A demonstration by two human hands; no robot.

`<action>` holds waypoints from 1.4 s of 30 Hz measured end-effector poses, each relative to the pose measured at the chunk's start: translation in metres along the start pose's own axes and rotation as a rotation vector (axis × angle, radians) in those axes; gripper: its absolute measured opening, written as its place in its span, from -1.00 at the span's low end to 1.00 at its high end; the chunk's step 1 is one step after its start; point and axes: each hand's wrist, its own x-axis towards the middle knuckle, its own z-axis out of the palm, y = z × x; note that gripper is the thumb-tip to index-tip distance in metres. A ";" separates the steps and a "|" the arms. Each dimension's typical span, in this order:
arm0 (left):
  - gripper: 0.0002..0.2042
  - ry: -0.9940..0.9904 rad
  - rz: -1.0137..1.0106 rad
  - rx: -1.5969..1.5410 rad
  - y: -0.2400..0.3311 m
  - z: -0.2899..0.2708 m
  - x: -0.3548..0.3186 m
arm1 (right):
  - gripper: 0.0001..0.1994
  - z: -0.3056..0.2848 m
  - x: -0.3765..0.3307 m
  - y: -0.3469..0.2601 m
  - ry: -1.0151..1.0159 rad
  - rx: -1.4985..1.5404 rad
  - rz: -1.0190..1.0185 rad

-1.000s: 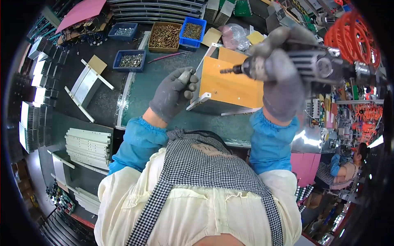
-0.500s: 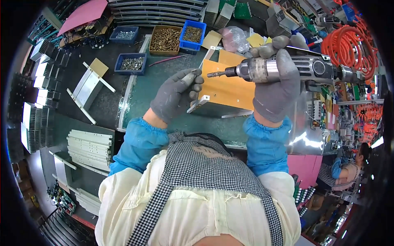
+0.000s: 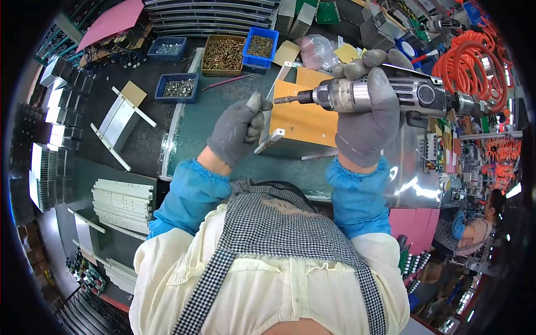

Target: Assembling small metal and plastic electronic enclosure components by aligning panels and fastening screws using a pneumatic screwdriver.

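In a grey glove, my right hand (image 3: 363, 131) grips a silver-and-black pneumatic screwdriver (image 3: 416, 94), held level with its bit (image 3: 286, 100) pointing left. Close to the bit's tip is my left hand (image 3: 233, 131), also gloved. Its thumb and fingers are pinched together; whatever they hold is too small or hidden to name. Beneath the tool stands a box-like frame (image 3: 301, 127) with an orange-yellow panel on top and pale metal rails at its edges. The screwdriver and my right hand cover part of the panel.
Beyond the frame are a carton of brass-coloured screws (image 3: 223, 54), a blue bin of small fasteners (image 3: 260, 47) and a darker blue bin (image 3: 177, 87). A white metal frame (image 3: 121, 124) lies at left, near stacked white rails (image 3: 123, 204). Orange coiled hoses (image 3: 469, 64) hang at right.
My right hand has brought the screwdriver slightly left, so its bit tip now meets my left fingertips. My left fingers have closed in more tightly.
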 end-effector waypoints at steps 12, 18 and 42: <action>-0.79 0.113 0.013 -0.249 -0.001 0.015 0.005 | -0.58 0.005 -0.001 0.007 0.028 0.048 -0.048; -0.67 0.018 0.007 -0.079 -0.006 0.014 0.002 | -0.60 0.006 -0.002 0.009 0.033 -0.063 -0.015; -0.69 0.159 0.141 -0.188 -0.013 -0.004 0.016 | -0.75 -0.001 0.031 0.036 0.098 -0.243 0.036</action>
